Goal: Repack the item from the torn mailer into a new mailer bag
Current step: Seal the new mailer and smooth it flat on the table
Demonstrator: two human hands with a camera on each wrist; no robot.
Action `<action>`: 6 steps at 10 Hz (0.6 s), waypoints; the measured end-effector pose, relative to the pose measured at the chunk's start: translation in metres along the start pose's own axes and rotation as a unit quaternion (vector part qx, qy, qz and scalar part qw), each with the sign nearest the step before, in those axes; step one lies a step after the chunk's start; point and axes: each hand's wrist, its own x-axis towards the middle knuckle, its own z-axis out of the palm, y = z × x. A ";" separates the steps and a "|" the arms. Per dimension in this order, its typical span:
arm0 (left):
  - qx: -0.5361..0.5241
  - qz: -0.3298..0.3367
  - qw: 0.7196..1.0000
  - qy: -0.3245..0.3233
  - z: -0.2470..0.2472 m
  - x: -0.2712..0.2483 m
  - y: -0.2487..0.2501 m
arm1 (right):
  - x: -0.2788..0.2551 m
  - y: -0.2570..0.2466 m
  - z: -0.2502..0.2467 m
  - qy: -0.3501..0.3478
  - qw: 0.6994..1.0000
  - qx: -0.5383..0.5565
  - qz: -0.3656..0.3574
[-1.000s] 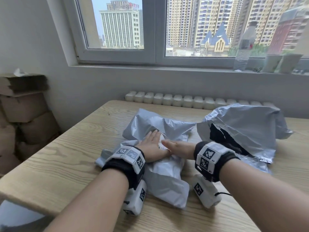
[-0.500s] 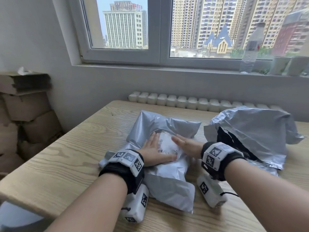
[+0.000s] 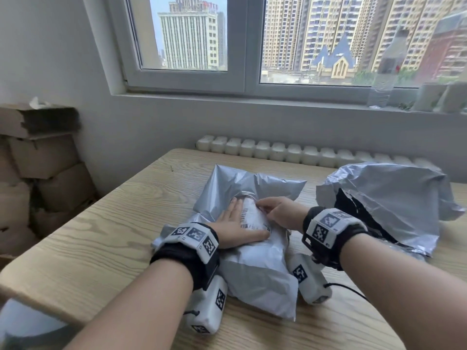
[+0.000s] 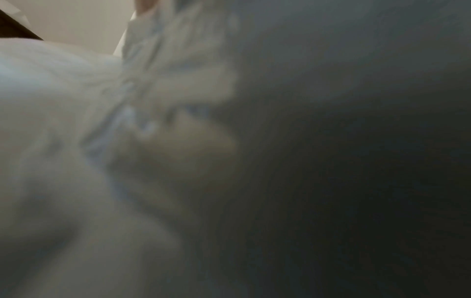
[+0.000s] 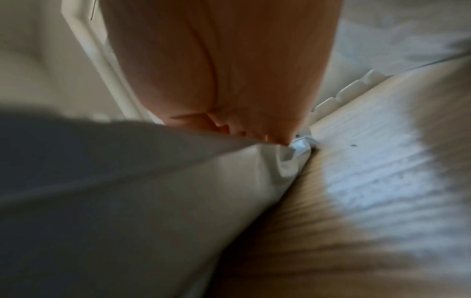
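Observation:
A grey new mailer [image 3: 252,185] lies on the wooden table [image 3: 113,236] in front of me, bulging with its contents, and a white shipping label [image 3: 252,219] lies on top of it. My left hand [image 3: 235,223] lies flat on the label's left side, fingers straight. My right hand [image 3: 275,213] presses its fingertips on the label's far right edge. The torn mailer [image 3: 391,198] lies crumpled to the right, its black inside showing. The left wrist view is blurred, with only grey plastic [image 4: 76,100] close up. In the right wrist view my right hand [image 5: 229,80] bears down on the mailer [image 5: 153,191].
Stacked cardboard boxes [image 3: 43,160] stand at the left beside the table. A white radiator [image 3: 278,150] runs behind the table's far edge. On the windowsill stand a plastic bottle [image 3: 389,64] and small pots [image 3: 429,97]. Bare wood shows left of the mailer.
My right hand slid off the middle of the label to its far right edge, uncovering the label. My left hand stayed flat on the mailer.

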 end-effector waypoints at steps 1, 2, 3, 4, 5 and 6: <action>0.000 0.004 1.000 -0.002 -0.001 -0.003 0.001 | -0.009 -0.005 -0.004 0.055 0.992 -0.101 -0.053; -0.004 0.012 1.000 -0.002 -0.002 -0.009 0.005 | -0.017 -0.014 0.001 0.014 0.983 -0.140 -0.116; -0.005 0.006 1.000 0.006 -0.004 -0.009 0.010 | -0.014 -0.015 0.007 -0.098 0.983 -0.132 -0.084; 0.001 0.008 1.000 0.003 -0.003 -0.012 0.015 | -0.016 -0.017 0.003 -0.118 0.984 -0.117 -0.061; 0.004 -0.006 1.000 -0.002 -0.004 -0.014 0.016 | -0.021 -0.017 0.005 -0.090 0.989 -0.107 -0.054; -0.012 -0.016 0.999 -0.044 -0.017 -0.021 0.015 | -0.027 -0.013 -0.001 -0.053 0.987 -0.146 -0.031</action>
